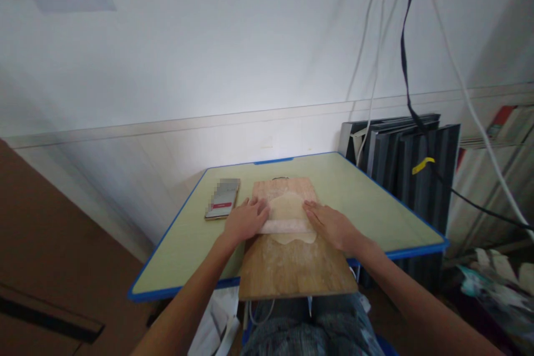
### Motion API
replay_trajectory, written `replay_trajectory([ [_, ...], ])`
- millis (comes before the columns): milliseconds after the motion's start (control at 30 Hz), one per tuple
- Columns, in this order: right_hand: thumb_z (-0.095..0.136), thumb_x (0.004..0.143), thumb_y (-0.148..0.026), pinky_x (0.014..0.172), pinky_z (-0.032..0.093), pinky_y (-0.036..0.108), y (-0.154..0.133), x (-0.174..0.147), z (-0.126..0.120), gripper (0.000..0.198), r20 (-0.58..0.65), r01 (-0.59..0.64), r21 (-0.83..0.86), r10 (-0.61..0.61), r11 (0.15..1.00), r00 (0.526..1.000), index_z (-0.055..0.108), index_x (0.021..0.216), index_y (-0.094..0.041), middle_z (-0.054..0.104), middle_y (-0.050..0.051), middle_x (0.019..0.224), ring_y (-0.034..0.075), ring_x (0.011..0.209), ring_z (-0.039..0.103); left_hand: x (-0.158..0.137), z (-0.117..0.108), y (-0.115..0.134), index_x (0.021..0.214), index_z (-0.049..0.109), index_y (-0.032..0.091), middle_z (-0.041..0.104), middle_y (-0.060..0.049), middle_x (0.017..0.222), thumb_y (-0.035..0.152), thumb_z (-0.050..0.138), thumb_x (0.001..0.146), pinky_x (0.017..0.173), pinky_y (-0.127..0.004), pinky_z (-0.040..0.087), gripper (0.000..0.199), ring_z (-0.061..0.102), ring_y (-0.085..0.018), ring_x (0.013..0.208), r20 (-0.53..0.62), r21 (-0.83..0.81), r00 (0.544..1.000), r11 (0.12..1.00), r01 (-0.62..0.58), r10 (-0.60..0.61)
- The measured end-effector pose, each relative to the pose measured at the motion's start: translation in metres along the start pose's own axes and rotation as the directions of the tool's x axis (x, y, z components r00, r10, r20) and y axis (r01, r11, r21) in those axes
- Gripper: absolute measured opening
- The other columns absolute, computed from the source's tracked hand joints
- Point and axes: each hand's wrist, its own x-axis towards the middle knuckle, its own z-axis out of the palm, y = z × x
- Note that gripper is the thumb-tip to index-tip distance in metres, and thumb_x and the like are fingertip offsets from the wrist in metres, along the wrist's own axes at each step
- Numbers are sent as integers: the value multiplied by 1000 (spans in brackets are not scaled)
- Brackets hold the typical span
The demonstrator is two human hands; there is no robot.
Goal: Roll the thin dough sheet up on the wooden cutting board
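A pale rolling pin [287, 226] lies crosswise over a thin, flat sheet of dough [287, 207] on a wooden cutting board [292, 272]. The dough shows both beyond the pin and on its near side. My left hand [248, 218] rests over the pin's left end, its fingers stretched forward past it. Over the right end lies my right hand [329, 222], fingers extended flat and close together, their tips by the dough's right edge. Both pin ends are hidden beneath my hands.
The board overhangs the near edge of a light green table [371, 214] with blue trim, above my lap. A phone [223, 199] lies left of the board. Dark folded panels [400, 161] lean at the right, with cables [404, 50] hanging by the wall.
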Motion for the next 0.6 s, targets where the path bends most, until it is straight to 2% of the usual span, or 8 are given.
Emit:
replay_trajectory([
  [133, 24, 91, -27, 95, 42, 38, -19, -22, -9, 46, -25, -23, -52, 21, 998, 999, 55, 120, -9, 55, 14, 123, 22, 113, 51, -28, 0, 10, 125, 45, 24, 47, -9, 133, 34, 29, 92, 96, -44, 36, 38, 41, -25, 123, -13, 34, 1000, 999, 10, -9],
  [233, 27, 91, -27, 95, 42, 38, -23, -23, -9, 45, -59, -29, -67, 25, 997, 998, 55, 121, -10, 55, 14, 123, 23, 113, 52, -32, 1, 13, 127, 43, 23, 46, -10, 134, 33, 28, 92, 97, -46, 35, 39, 39, -27, 124, -35, 47, 999, 998, 30, -29],
  [367, 25, 92, -26, 99, 38, 38, -8, 4, -1, 44, -46, 10, -85, -14, 996, 999, 55, 121, -12, 56, 12, 123, 21, 118, 47, -7, 1, 7, 119, 48, 21, 51, -9, 126, 35, 38, 91, 91, -44, 41, 34, 49, -24, 114, -38, 38, 999, 999, 37, -35],
  [467, 27, 91, -23, 100, 36, 40, 6, 28, 3, 43, -13, 32, -79, -33, 996, 999, 54, 121, -7, 54, 14, 124, 23, 120, 44, 18, 0, -1, 113, 52, 17, 53, -8, 118, 36, 50, 86, 87, -45, 45, 33, 54, -21, 103, -29, 24, 1000, 1000, 13, -12],
  [600, 27, 91, -22, 103, 32, 36, 6, 27, 2, 43, -4, 65, -52, -65, 997, 998, 55, 119, -6, 54, 14, 123, 21, 121, 43, 21, -1, -2, 113, 52, 17, 54, -8, 117, 36, 51, 85, 86, -45, 45, 34, 54, -21, 102, -33, 20, 999, 1000, 8, -8],
])
